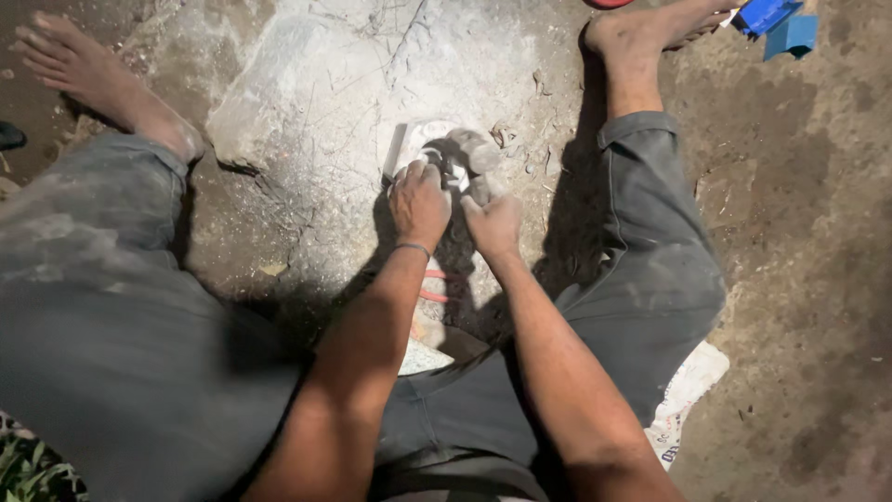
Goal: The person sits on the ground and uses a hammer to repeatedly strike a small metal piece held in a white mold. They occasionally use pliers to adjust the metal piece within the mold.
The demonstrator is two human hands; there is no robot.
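- Sitting on the dusty stone slab (307, 102), near its lower edge, a small grey stone piece (462, 158) is being worked between both hands; it looks like a rounded lump coated in white dust, though its exact form is hard to make out.
- Curling over the piece from the left, the left hand (418, 200) is gripping it with bent fingers, a thin band showing at the wrist.
- Pressing in from the right, the right hand (492, 223) is clenching around the lower side of the piece; whether a tool is inside that fist cannot be told.
- Judging by the pose, the step in hand is steadying and shaping the piece, and the next move is probably calling for a firm brace from the left hand.
- Lying beyond the slab's upper right corner, a blue plastic object (779, 23) is resting on the dirt floor (808, 232).
- Framing the slab, the person's bare feet and grey trousers (650, 232) are spreading to either side.
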